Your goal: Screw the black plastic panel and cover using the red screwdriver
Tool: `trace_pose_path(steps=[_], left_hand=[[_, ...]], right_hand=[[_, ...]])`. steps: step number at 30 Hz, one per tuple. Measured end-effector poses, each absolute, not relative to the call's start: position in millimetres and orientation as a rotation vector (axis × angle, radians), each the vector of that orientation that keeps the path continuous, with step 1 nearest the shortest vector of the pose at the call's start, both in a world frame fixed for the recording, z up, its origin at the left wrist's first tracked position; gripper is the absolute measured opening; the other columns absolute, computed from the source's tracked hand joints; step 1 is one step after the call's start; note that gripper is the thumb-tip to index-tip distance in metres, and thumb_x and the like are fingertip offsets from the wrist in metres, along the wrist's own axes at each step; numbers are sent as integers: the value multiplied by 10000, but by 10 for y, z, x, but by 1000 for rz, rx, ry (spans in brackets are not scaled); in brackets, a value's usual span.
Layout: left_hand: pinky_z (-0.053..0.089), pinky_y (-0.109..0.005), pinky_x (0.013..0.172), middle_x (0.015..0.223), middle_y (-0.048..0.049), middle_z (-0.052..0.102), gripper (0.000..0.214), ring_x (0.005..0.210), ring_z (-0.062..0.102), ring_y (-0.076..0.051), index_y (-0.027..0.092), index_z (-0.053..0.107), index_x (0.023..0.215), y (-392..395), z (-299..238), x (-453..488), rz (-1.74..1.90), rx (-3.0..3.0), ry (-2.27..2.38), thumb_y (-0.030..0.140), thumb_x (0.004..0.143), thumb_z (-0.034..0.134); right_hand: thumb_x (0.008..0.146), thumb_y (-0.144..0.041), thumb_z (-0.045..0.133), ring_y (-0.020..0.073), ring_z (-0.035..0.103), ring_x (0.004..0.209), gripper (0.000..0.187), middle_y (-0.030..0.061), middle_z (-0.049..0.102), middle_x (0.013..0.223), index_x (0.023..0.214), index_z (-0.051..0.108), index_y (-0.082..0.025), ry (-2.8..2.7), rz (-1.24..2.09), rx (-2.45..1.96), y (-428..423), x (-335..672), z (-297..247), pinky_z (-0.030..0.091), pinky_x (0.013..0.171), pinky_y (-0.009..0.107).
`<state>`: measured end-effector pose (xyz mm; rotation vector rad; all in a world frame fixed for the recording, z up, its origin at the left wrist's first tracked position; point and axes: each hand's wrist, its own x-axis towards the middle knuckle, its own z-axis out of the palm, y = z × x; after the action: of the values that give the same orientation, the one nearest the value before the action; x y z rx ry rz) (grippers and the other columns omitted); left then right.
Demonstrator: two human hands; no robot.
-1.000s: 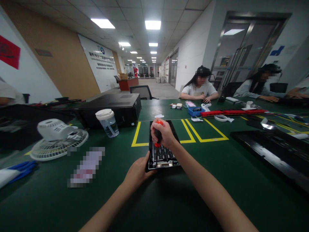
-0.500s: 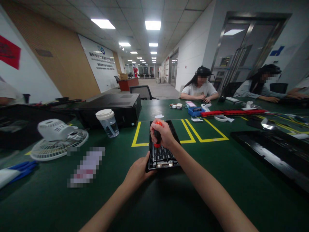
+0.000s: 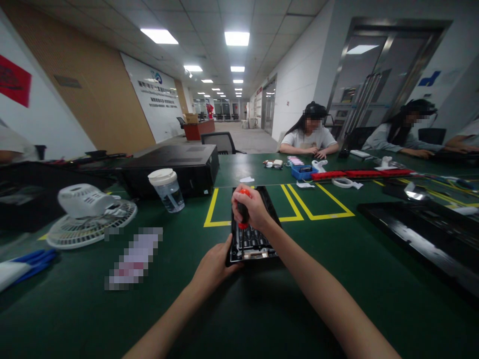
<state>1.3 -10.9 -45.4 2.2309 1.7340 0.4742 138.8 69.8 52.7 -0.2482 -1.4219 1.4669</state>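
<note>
The right hand [image 3: 255, 207] is wrapped round the handle of a red and black screwdriver [image 3: 243, 214], held upright over a black case [image 3: 254, 239]; where its tip meets the case is too small to tell. The left hand [image 3: 212, 264] grips the near left corner of that case, thumb along the side edge. The case lies on the green bench [image 3: 75, 321], below the right hand and just right of the left hand, its slots and a metal strip [image 3: 255, 254] at the near end showing.

Yellow tape [image 3: 327, 217] marks the bench beyond both hands. Left of the left hand are a lidded cup [image 3: 166, 192], a white fan [image 3: 92, 219] and a pixelated flat thing [image 3: 134, 259]. Well right of the right hand lies a long black panel [image 3: 415, 234]; far beyond the hands sits a co-worker [image 3: 310, 139].
</note>
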Motion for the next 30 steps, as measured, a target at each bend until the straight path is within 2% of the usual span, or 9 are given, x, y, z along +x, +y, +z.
trace_pose_path(steps=[14, 21, 30], left_hand=[[394, -341, 911, 1217, -159, 539, 783, 1082, 533, -259, 117, 230, 1394, -99, -483, 10, 494, 2251, 1730, 435, 753, 546], [400, -349, 908, 1220, -146, 538, 784, 1085, 532, -264, 137, 230, 1396, -110, -463, 16, 477, 2225, 1754, 445, 749, 550], [398, -342, 908, 1225, -139, 538, 771, 1092, 531, -259, 153, 238, 1389, -112, -427, 36, 488, 2206, 1747, 422, 743, 563]], right_hand=[[786, -306, 545, 45, 398, 305, 180, -83, 458, 510, 724, 444, -171, -1462, 1499, -196, 630, 1367, 538, 322, 308, 161], [800, -430, 312, 83, 411, 328, 318, -46, 462, 480, 744, 477, -163, -1434, 1670, -91, 651, 1409, 549, 339, 335, 201], [802, -410, 316, 128, 512, 437, 334, 5, 556, 501, 792, 515, -142, -1610, 1725, -91, 695, 1531, 602, 409, 453, 236]])
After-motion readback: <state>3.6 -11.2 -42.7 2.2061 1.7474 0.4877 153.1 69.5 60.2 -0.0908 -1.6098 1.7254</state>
